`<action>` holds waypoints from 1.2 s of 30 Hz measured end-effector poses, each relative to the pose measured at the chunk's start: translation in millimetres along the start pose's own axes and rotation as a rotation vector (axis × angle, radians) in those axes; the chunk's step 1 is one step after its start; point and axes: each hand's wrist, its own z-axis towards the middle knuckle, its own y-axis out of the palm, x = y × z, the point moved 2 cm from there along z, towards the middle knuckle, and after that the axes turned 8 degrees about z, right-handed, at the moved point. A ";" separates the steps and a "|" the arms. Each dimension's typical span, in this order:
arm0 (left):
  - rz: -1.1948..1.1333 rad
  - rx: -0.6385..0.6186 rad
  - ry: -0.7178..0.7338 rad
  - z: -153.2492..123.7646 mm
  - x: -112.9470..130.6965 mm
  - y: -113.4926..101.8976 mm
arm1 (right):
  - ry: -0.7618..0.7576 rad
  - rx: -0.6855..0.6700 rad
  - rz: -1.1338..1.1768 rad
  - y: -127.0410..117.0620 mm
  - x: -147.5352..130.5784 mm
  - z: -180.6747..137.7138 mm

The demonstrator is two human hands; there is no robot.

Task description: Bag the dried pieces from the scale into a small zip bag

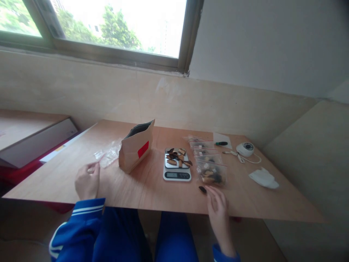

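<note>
Left grip: our left hand point(87, 181) pinches the corner of a clear plastic bag point(108, 154), fingers closed on the film; the bag lies crumpled on the table point(152, 189), just left of the paper pouch.

Right grip: our right hand point(217, 204) is open, fingers spread flat at the near edge of the table, holding nothing. Its fingertips are just beside a dark loose piece point(202, 189); we cannot tell whether they touch it.

Head view, remaining items:
- Brown paper pouch point(136, 148), open at the top, red label on its side, standing left of centre.
- Small kitchen scale point(177, 164), platform piled with dark and tan dried pieces point(177, 157).
- Row of filled zip bags point(207, 163), right of the scale, the nearest one just beyond our right hand.
- Green-handled screwdriver point(221, 143), behind the bags.
- White round device with cable point(245, 149), far right.
- Folded white cloth point(264, 178), near the right edge.
</note>
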 end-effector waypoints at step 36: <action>-0.587 -0.140 0.291 -142.1 83.2 -8.6 | 0.286 -0.421 0.418 79.6 -115.8 33.4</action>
